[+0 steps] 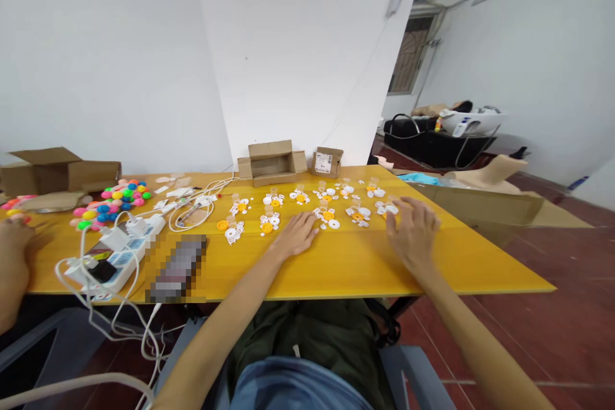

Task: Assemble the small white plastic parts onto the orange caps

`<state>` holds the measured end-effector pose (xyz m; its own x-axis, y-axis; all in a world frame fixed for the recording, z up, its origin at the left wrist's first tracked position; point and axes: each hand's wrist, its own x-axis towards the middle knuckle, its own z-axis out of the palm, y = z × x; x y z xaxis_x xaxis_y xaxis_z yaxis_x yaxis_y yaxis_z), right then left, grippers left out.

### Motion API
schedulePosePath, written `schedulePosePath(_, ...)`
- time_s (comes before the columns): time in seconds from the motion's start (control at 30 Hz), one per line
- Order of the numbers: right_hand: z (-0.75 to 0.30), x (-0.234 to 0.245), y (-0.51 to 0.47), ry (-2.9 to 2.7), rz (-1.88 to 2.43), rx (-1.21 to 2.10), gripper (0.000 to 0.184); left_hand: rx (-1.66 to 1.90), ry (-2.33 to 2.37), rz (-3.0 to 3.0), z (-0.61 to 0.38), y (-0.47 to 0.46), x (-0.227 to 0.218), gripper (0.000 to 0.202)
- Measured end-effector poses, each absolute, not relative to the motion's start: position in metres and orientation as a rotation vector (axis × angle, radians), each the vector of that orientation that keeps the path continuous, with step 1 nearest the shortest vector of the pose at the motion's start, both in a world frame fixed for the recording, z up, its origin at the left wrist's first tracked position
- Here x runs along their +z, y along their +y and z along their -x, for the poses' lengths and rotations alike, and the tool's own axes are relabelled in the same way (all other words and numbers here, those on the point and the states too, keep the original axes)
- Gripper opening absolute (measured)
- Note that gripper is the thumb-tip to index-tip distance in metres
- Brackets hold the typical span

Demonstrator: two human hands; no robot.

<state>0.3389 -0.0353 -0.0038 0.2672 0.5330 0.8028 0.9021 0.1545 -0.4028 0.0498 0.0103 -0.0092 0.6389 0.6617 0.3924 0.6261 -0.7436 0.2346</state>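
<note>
My left hand [296,234] lies flat on the yellow table [336,266], fingers stretched out, just short of a cluster of small white and yellow plastic parts [327,214]. My right hand [413,227] rests palm down further right, fingers spread and curved, its fingertips touching a white round part [390,209]. Several little groups of these parts, each with a small clear cup [273,193], stand in rows across the table beyond both hands. Neither hand holds anything.
An open cardboard box [271,163] and a small box [327,161] stand against the wall. A power strip [122,256] with white cables, coloured balls [120,197], more boxes [52,173] and another person's hand [14,250] are at the left.
</note>
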Motion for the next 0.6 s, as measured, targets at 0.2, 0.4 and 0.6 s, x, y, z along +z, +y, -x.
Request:
schedulePosePath(0.2,-0.387,-0.025,-0.038,-1.292,1.805,-0.413,0.036,0.747,1.153,-2.798,-0.05,0.009,-0.01,0.035)
schedulePosePath(0.4,-0.395,-0.036,-0.037,-1.419,2.016,-0.328,0.027,0.863,1.289,-2.837,-0.045,0.011,-0.007,0.033)
schedulePosePath(0.6,-0.392,-0.032,-0.042,-1.526,2.009,-0.345,0.024,1.137,1.655,-2.834,-0.019,0.013,0.002,0.032)
